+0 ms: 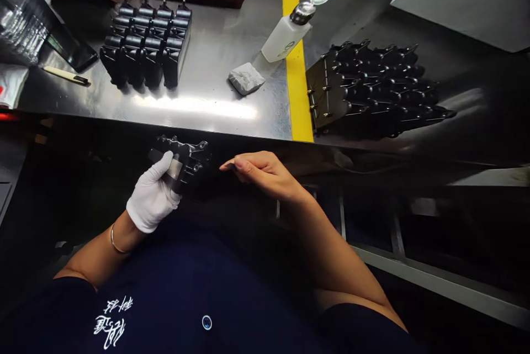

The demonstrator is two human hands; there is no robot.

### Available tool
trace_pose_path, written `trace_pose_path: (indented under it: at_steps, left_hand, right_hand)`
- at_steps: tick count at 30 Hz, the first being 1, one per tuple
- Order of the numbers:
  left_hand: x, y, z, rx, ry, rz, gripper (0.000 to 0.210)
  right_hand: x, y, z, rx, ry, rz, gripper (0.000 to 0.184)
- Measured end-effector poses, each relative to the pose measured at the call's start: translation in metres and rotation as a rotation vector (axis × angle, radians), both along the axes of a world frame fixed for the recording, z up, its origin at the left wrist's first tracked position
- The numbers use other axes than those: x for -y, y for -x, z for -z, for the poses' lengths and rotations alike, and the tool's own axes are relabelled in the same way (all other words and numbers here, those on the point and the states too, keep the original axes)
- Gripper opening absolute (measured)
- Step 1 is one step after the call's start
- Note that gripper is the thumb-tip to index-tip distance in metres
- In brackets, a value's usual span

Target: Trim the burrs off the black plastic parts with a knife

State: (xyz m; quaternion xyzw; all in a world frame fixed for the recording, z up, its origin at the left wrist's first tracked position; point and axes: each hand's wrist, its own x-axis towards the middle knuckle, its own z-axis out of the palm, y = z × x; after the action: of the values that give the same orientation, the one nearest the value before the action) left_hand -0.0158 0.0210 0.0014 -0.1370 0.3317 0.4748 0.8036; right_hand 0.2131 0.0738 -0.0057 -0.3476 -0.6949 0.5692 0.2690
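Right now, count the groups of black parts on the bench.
2: one group left of the yellow tape, another group right of it. The left hand holds a separate black part. More could be hidden behind other things.

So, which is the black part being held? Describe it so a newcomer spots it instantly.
Start at the metal table. Below its near edge, left of centre, find the white-gloved left hand. It grips the black part, held off the table, unlike the rows of black pieces resting there.
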Motion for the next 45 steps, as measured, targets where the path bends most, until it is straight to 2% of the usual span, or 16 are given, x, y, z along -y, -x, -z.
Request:
trace_pose_path:
  at_steps: [2,4,10,14,16,19,22,23,25,28,30,32,45]
  left_hand:
    - [0.0,-0.002,-0.002,-0.024,-0.003,0.01,0.035]
    - [0.002,-0.005,-0.001,-0.064,-0.015,0.01,0.034]
    - [0.006,-0.011,0.006,-0.145,-0.099,0.013,0.033]
    - [0.009,-0.015,0.007,-0.161,-0.113,0.014,0.035]
    - [0.01,-0.017,0.009,-0.129,-0.094,0.045,0.039]
    - [0.013,-0.019,0.011,0.0,-0.068,0.108,0.041]
    - [0.015,-0.017,0.01,0.096,-0.004,0.09,0.044]
    - [0.015,-0.016,0.009,0.105,0.023,0.071,0.046]
    - [0.014,-0.012,0.007,0.092,0.064,0.038,0.048]
    - [0.013,-0.008,0.004,0.052,0.074,0.015,0.043]
    - [0.013,-0.007,0.002,0.031,0.075,0.022,0.04]
    - [0.013,-0.008,0.001,0.006,0.072,0.033,0.04]
    - [0.016,-0.013,-0.002,-0.121,-0.005,0.096,0.032]
  right_hand:
    - [0.009,0.012,0.006,-0.065,-0.027,0.251,0.047]
    - [0.016,0.025,0.012,-0.144,-0.03,0.365,0.042]
    - [0.034,0.044,0.02,-0.232,0.038,0.515,0.036]
    - [0.046,0.052,0.017,-0.234,0.142,0.532,0.037]
    - [0.052,0.059,0.018,-0.242,0.175,0.591,0.039]
    - [0.058,0.072,0.026,-0.333,0.161,0.765,0.041]
    - [0.058,0.075,0.033,-0.471,0.122,0.88,0.038]
    - [0.057,0.072,0.033,-0.475,0.103,0.854,0.036]
    - [0.055,0.063,0.031,-0.398,0.003,0.713,0.03]
    - [0.054,0.045,0.026,-0.242,-0.322,0.516,0.023]
    - [0.053,0.037,0.022,-0.171,-0.511,0.465,0.019]
    - [0.052,0.033,0.02,-0.104,-0.6,0.446,0.016]
    - [0.055,0.03,0.019,-0.035,-0.625,0.418,0.017]
